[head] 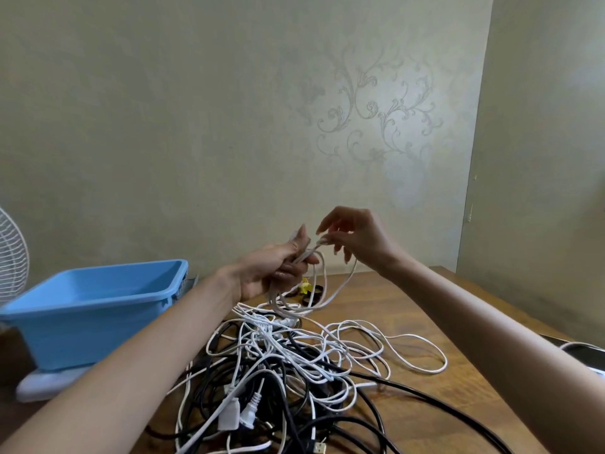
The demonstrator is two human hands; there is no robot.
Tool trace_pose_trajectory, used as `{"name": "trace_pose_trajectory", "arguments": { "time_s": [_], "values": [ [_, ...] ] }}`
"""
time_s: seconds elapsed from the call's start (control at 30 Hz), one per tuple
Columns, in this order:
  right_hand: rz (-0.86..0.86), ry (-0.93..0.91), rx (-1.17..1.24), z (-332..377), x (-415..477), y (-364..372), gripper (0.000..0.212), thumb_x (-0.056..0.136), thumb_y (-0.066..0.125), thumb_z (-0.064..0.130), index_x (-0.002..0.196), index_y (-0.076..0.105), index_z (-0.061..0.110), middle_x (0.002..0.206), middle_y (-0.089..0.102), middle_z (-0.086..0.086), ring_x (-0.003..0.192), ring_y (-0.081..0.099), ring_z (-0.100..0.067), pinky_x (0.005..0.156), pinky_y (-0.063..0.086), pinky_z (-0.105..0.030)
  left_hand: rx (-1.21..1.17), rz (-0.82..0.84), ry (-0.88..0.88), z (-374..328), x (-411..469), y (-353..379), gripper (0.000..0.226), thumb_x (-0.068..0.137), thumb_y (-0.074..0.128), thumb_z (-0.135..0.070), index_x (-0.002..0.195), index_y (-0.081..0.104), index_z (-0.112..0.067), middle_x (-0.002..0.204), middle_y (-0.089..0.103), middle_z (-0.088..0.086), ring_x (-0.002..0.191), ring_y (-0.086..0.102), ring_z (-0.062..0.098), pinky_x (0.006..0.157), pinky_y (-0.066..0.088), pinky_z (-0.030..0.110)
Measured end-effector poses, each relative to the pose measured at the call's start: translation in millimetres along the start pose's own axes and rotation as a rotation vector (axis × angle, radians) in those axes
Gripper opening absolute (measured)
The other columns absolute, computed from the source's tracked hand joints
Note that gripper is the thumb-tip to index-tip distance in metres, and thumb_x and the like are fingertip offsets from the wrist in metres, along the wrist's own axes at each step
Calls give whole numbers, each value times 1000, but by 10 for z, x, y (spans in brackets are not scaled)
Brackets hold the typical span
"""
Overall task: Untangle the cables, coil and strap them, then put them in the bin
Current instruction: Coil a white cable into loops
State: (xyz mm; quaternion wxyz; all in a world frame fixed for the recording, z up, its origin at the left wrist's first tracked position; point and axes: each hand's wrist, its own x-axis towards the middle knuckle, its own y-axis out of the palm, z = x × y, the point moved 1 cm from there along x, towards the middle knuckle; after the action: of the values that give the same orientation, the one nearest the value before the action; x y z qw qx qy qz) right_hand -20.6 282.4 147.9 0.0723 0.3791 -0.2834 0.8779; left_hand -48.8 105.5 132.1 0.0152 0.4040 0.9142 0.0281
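My left hand is closed round a few loops of one white cable; my right hand pinches its plug end, other fingers loose. No strap on it yet. The tangled pile remains on the table, the blue bin looks empty

Looks like a room in somebody's home, not any kind of workshop or lab. The wall has that pale wallpaper with a shiny swirly floral pattern, very living-room or bedroom. There's a wooden table pushed up against it, a white pedestal fan poking in at the left edge, and a plain blue plastic bin like you'd get for household storage. The pile of cables is ordinary white and black household leads, plugs and chargers.
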Motion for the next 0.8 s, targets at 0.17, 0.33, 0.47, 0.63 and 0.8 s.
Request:
{"name": "trace_pose_trajectory", "arguments": {
  "time_s": [0.17,0.33,0.47,0.63,0.8],
  "values": [
    [-259,114,73,-184,-151,23,51,75,80,26,119,56,24,113,58,-1,95,58,-9,73,46,-19,-223,150,117,-27,-33,-65,44,89,37,-53,72,49,-14,50,26,-9,36,26,0,33,21,11],
    [145,446,437,-375,-641,334,93,70,76,41,144,21,29,118,60,-3,96,67,-12,81,50,-23,-395,77,384,-200,-37,-155,39,90,36,-51,74,45,-16,50,28,-8,36,27,0,33,23,12],
    [595,498,348,-564,-882,249,25,84,68,7,109,64,4,85,70,-4,66,65,-12,65,54,-22,-331,30,433,-315,-171,-267,33,94,35,-41,76,44,-16,52,29,-8,39,26,1,33,23,12],
    [130,730,494,-842,-809,-356,26,64,84,14,85,70,6,63,56,-5,48,53,-11,61,58,-30,-276,-88,417,-312,-276,-505,29,93,39,-36,71,43,-17,48,27,-9,35,24,1,35,15,13],
    [-89,884,878,-486,-485,-442,16,95,42,-3,99,57,0,53,57,-7,43,59,-13,49,57,-29,106,-224,328,-76,-122,-409,25,86,51,-39,74,47,-18,47,35,-10,38,26,2,36,19,13]
  ]
}}
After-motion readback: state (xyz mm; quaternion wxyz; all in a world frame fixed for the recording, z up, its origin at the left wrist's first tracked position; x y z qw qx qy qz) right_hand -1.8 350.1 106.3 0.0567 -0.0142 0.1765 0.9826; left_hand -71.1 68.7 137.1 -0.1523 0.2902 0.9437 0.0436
